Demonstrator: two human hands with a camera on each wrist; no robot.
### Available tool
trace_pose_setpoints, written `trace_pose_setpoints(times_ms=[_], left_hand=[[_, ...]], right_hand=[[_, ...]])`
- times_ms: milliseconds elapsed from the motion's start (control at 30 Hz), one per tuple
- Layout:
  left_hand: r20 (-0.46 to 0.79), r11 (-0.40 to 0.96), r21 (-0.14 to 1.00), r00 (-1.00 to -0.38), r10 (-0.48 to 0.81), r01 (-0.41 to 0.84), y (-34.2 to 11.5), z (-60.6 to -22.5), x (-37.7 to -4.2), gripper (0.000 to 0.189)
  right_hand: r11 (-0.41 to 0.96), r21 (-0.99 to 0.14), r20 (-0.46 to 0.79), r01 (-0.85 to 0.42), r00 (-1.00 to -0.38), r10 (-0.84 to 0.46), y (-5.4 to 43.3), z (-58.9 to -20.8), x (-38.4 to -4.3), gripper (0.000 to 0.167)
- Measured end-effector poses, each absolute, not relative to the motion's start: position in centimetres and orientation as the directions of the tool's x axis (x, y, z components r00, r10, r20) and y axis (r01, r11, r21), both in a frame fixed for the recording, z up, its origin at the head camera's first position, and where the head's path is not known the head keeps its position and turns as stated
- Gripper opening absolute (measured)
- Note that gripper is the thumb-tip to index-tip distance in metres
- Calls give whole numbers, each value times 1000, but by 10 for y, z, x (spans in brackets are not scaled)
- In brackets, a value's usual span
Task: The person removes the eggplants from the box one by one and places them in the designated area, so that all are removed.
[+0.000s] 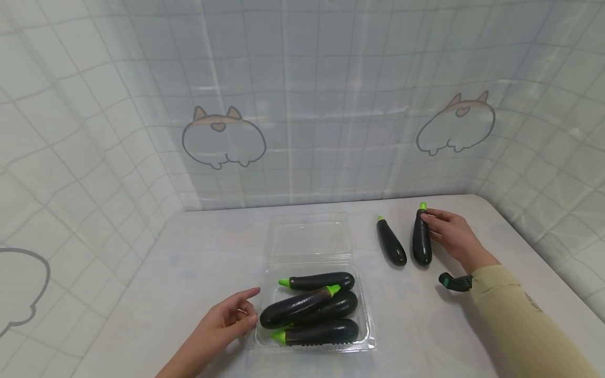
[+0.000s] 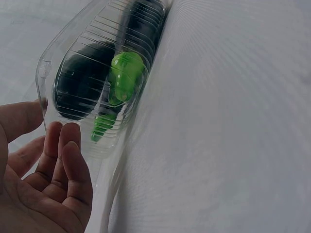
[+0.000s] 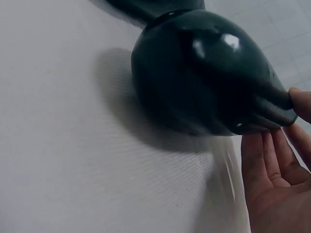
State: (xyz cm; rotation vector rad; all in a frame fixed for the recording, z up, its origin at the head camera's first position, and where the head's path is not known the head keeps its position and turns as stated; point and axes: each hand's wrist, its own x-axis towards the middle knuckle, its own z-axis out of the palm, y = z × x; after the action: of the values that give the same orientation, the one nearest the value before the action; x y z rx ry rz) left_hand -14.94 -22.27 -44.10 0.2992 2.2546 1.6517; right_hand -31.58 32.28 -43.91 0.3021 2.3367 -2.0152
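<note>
In the head view, my right hand (image 1: 451, 233) grips a dark eggplant (image 1: 421, 244) near its green stem, at the table's right side. The right wrist view has that eggplant's rounded end (image 3: 194, 73) close up, with the thumb and fingers on either side of the narrow end. A second eggplant (image 1: 391, 242) lies just left of it. My left hand (image 1: 224, 320) holds the left rim of a clear plastic clamshell container (image 1: 366, 344), thumb and fingertips at the edge in the left wrist view. Several eggplants (image 1: 326, 332) lie inside, one resting across the others.
The container's clear lid (image 1: 309, 236) lies folded back behind it on the white table (image 1: 189, 262). A black strap (image 1: 454, 282) is by my right wrist. Grid-patterned curtains (image 1: 321, 105) with cartoon animal outlines enclose the table at the back and sides.
</note>
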Motion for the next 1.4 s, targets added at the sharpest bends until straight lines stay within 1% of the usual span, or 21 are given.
trace_pose_setpoints(times_ms=[167, 333, 833, 1233, 1400], left_hand=[[-127, 309, 951, -922, 367, -8, -223, -440, -148, 60], [-140, 303, 953, -920, 366, -24, -223, -439, -147, 59], [-120, 297, 955, -917, 380, -2, -226, -439, -145, 60], [-114, 297, 955, -919, 378, 4, -227, -438, -142, 61], [-109, 293, 956, -917, 384, 9, -228, -439, -142, 61]], right_hand=[[182, -965, -167, 186, -979, 118, 322, -439, -319, 84], [228, -953, -178, 197, -979, 102, 323, -440, -320, 83], [329, -922, -171, 205, -977, 129, 328, -444, -325, 80], [458, -861, -169, 223, -973, 156, 321, -440, -329, 72], [474, -854, -153, 214, -975, 164, 319, -440, -331, 69]])
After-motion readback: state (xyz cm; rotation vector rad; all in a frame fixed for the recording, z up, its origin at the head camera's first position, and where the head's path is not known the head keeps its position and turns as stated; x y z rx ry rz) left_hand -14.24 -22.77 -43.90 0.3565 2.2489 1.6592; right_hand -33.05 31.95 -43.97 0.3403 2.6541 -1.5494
